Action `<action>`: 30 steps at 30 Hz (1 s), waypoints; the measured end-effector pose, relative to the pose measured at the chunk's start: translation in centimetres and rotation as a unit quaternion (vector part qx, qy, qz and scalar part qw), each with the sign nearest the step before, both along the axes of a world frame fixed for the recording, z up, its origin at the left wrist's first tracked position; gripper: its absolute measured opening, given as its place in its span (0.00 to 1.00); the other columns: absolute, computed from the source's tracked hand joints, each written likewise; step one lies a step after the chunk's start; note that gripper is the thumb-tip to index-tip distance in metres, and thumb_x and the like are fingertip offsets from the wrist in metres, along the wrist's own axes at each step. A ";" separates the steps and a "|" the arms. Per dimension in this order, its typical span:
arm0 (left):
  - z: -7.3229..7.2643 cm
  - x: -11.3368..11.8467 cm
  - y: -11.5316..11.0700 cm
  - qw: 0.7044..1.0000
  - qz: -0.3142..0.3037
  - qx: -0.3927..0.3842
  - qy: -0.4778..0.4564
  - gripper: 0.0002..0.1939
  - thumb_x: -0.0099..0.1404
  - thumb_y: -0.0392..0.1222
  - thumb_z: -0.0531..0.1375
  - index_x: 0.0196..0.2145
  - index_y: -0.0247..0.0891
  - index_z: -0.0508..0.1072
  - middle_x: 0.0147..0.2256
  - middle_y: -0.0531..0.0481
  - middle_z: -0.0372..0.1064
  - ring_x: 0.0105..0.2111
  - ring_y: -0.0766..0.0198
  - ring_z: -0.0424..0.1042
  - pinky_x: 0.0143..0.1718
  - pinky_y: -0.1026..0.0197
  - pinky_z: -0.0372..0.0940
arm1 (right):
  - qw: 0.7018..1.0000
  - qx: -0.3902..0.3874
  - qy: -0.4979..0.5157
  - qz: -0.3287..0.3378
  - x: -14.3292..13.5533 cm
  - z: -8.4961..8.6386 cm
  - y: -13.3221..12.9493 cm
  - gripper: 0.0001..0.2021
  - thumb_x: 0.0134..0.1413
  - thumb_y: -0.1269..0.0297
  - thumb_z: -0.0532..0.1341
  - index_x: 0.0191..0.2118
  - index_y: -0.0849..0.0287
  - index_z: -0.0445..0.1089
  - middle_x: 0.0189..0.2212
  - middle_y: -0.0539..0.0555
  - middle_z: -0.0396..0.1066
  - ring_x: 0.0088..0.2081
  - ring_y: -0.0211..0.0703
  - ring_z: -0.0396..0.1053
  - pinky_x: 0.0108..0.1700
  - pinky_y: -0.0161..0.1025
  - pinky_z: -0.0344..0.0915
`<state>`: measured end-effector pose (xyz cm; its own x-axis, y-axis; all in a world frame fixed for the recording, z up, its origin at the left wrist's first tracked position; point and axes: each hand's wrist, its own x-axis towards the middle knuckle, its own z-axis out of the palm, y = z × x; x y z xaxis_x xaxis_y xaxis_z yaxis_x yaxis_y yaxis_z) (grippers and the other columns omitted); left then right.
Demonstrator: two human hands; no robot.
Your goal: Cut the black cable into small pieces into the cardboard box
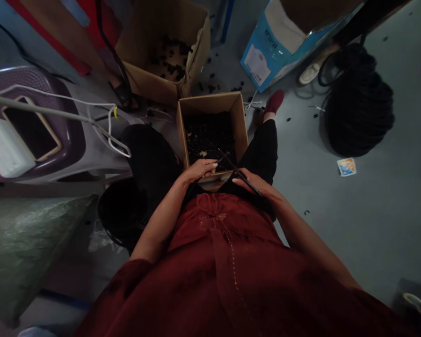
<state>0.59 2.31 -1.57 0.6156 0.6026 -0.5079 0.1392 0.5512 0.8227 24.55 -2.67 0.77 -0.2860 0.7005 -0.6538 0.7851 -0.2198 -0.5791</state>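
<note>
pinching a black strand (221, 159) between thumb and fingers of the left hand (200, 170) and grasping a second black length (243, 177) in the right hand (257, 181), crossing the two over the nearer brown box (210, 104); not being able to tell whether joining anywhere. bending both elbows and angling both forearms inward, holding both hands low and close together. counting two hands, two lengths, one farther brown box (150, 84), one blue box (266, 44), one phone (31, 128), one black bundle (361, 103); not counting the many dark scraps (210, 133) inside the nearer box. working just above its near rim, between two black-trousered legs (263, 150), with grey floor (365, 215) spreading wide to the right.
</note>
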 end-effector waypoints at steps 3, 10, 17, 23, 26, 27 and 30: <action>0.0 0.0 0.0 1.000 -0.010 0.001 0.003 0.14 0.60 0.48 0.56 0.32 0.31 0.70 0.23 0.54 0.60 0.17 0.78 0.53 0.17 0.71 0.47 | 1.000 0.005 -0.009 0.015 -0.3 0.1 0.2 0.27 0.52 0.45 0.55 0.53 0.57 0.57 0.43 0.59 0.70 0.41 0.50 0.69 0.39 0.39 0.63; -0.3 -0.2 0.1 1.000 -0.008 0.000 0.010 0.14 0.60 0.48 0.56 0.31 0.31 0.70 0.23 0.53 0.60 0.18 0.78 0.53 0.18 0.72 0.48 | 0.996 0.066 -0.061 0.025 -1.5 0.6 -0.1 0.19 0.55 0.51 0.54 0.48 0.58 0.61 0.39 0.60 0.71 0.39 0.50 0.69 0.38 0.37 0.60; -0.2 0.0 -0.1 1.000 -0.012 -0.011 0.026 0.17 0.60 0.45 0.55 0.43 0.31 0.70 0.23 0.54 0.61 0.17 0.78 0.53 0.17 0.72 0.47 | 0.990 0.087 -0.095 0.049 -1.1 -0.1 -1.1 0.14 0.55 0.59 0.53 0.46 0.57 0.60 0.35 0.58 0.72 0.35 0.47 0.69 0.35 0.36 0.59; -0.1 0.2 -0.1 0.999 -0.017 -0.020 0.038 0.14 0.60 0.44 0.55 0.39 0.31 0.71 0.22 0.55 0.60 0.16 0.77 0.53 0.17 0.71 0.47 | 0.986 0.089 -0.126 0.058 -1.1 -0.3 -1.5 0.12 0.55 0.61 0.52 0.45 0.56 0.60 0.32 0.56 0.72 0.32 0.45 0.69 0.32 0.34 0.57; -0.3 0.3 -0.1 0.998 -0.031 -0.013 0.048 0.12 0.61 0.45 0.54 0.32 0.31 0.69 0.20 0.56 0.58 0.16 0.77 0.52 0.17 0.71 0.46 | 0.984 0.081 -0.143 0.068 -1.3 -0.5 -1.5 0.12 0.55 0.60 0.51 0.45 0.56 0.61 0.30 0.56 0.72 0.31 0.46 0.69 0.32 0.35 0.57; -0.4 0.3 -0.1 0.998 -0.035 -0.008 0.051 0.12 0.61 0.44 0.54 0.30 0.31 0.69 0.19 0.56 0.58 0.15 0.77 0.52 0.17 0.71 0.46 | 0.984 0.079 -0.147 0.070 -1.3 -0.6 -1.4 0.12 0.55 0.60 0.51 0.45 0.56 0.61 0.30 0.56 0.72 0.31 0.46 0.69 0.32 0.35 0.57; -1.0 0.3 0.0 0.997 -0.043 0.004 0.068 0.13 0.63 0.44 0.52 0.25 0.32 0.66 0.17 0.56 0.56 0.14 0.76 0.52 0.16 0.71 0.46 | 0.982 0.076 -0.156 0.081 -1.3 -1.1 -1.2 0.13 0.56 0.59 0.51 0.46 0.56 0.61 0.31 0.57 0.72 0.32 0.46 0.69 0.31 0.35 0.56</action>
